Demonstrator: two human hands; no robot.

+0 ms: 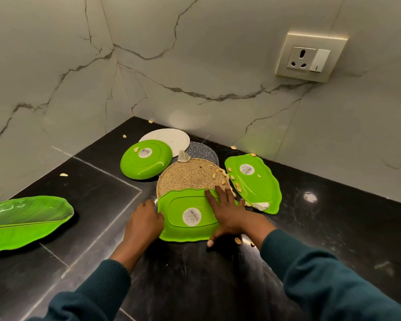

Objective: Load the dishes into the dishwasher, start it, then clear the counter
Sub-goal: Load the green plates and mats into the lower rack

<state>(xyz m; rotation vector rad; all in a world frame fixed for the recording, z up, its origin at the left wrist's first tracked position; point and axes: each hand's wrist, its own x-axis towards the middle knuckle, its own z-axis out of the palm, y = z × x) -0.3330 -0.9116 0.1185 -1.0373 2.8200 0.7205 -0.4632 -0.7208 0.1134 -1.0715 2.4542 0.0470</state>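
- Green leaf-shaped plate (188, 216), upside down with a barcode sticker (191, 216) on its base, lies near the front of the black counter (333, 239), its far edge overlapping a speckled tan round plate (185, 177).
- Left hand (144, 222) at the plate's left edge, fingers curled against the rim; whether they actually clamp it I cannot tell.
- Right hand (229, 216) rests on the plate's right side, fingers spread flat across the base, thumb off the near edge by the counter.
- Both arms in dark teal sleeves (322, 274).
- Second overturned green leaf plate (252, 181) just right of the tan plate, stickered, with a torn bit of white paper at its near end.
- Overturned round green plate (146, 158) to the left rear, partly covering a white round plate (169, 139); a grey speckled plate (204, 151) peeks out behind the tan one.
- Third green leaf plate (26, 218), right side up, well apart at far left.
- Pale nut pieces (220, 176) scattered over the plates and counter.
- Marble-look wall behind, with a socket and switch (308, 57) at upper right.
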